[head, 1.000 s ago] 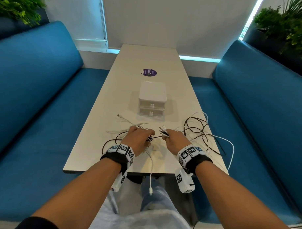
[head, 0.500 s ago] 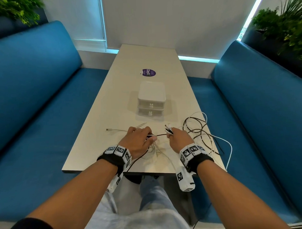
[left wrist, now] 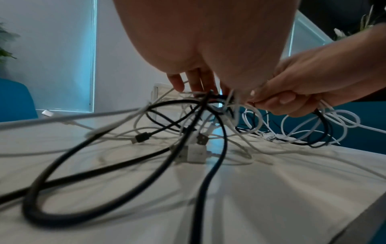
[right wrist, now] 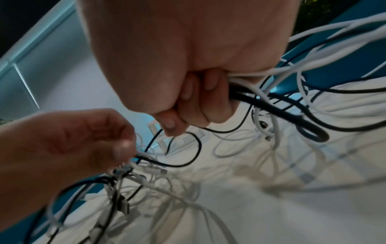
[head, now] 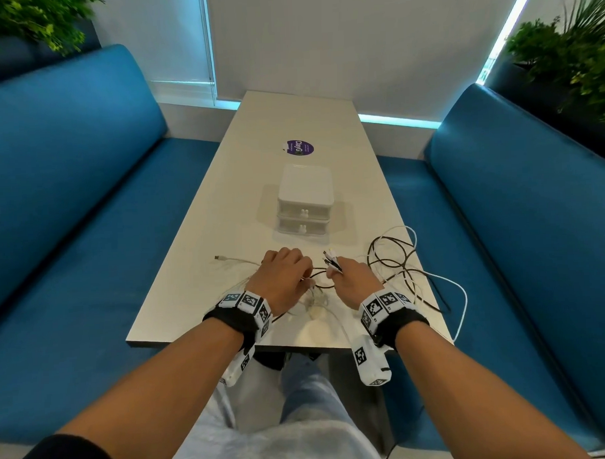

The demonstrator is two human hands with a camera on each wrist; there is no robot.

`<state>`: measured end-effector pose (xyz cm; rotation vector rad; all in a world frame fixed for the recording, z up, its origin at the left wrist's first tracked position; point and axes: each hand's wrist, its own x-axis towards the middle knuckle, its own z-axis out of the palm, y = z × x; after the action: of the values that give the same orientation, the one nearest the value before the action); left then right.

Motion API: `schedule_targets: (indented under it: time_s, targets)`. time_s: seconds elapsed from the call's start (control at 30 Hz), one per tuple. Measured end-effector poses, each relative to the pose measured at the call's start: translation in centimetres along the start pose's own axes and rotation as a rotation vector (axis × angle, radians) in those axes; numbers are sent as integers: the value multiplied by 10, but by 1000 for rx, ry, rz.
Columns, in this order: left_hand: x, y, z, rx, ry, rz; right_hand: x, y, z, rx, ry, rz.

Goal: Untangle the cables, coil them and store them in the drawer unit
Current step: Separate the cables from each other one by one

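Note:
A tangle of black and white cables [head: 398,260] lies on the near end of the table [head: 200,284], with loops spreading right. My right hand [head: 335,271] grips a bunch of black and white cables in a fist [right wrist: 188,107], and several plug ends [head: 330,257] stick out above it. Just to its left, my left hand [head: 304,279] pinches strands at the knot [right wrist: 125,156], its fingers pointing down into the cables [left wrist: 194,87]. A white plug end [head: 219,258] trails left. The white two-drawer unit [head: 305,201] stands behind the hands, both drawers shut.
A purple round sticker [head: 300,147] lies on the table beyond the drawer unit. Blue benches [head: 70,203] flank the table on both sides. One white cable [head: 463,299] loops over the table's right edge. Plants stand at both upper corners.
The white cable that hung over the table's front edge has been drawn up onto the table. The white plug end on the left slid further left. Both hands stayed close together at the knot.

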<state>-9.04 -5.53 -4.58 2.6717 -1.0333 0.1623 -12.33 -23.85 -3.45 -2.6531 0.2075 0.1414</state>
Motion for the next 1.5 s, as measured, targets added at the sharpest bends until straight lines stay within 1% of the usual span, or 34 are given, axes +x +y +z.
schedule_targets:
  time_s: [0.13,0.27,0.33,0.43,0.5,0.6,0.63,0.7,0.73,0.77,0.83,1.0,1.07,1.17,1.23,1.33,1.43,1.5]
  targets:
    - [4,5,-1,96,-80,2,2,-4,-3,0,34,12]
    - [9,2,-8,48,-85,-3,5,4,-4,56,45,50]
    - [11,3,-11,43,-101,-44,6,6,-4,73,41,65]
    - [14,3,-14,110,-156,-70,8,5,-5,93,39,87]
    - [15,4,-15,114,-166,-71,9,4,-5,82,39,93]
    - [14,4,-19,38,-187,-40,10,11,-6,60,49,127]
    - [11,5,-21,-12,-216,-54,10,15,-7,71,52,149]
    - [5,1,-21,-177,-252,-133,10,22,-9,109,57,184]
    - [1,-2,-21,-249,-247,-156,10,24,-9,114,53,189]
    - [0,-5,-20,-295,-227,-151,10,24,-9,108,48,188]
    - [0,-10,-15,-312,-225,-127,9,22,-7,82,35,184]
    - [-1,-7,-13,-245,-249,-170,7,16,-3,52,3,152]
    - [1,-5,-11,-208,-216,-171,5,15,-3,67,9,123]
    - [11,1,-7,-30,-137,-135,2,9,-1,98,8,69]
    - [18,9,-4,24,-104,-117,1,5,1,111,16,27]
    - [24,19,0,32,-106,-106,1,1,-1,131,39,3]
    - [24,13,-1,99,-104,-137,3,4,-6,117,48,3]
    - [24,11,-2,162,-157,-160,3,6,-8,112,51,27]
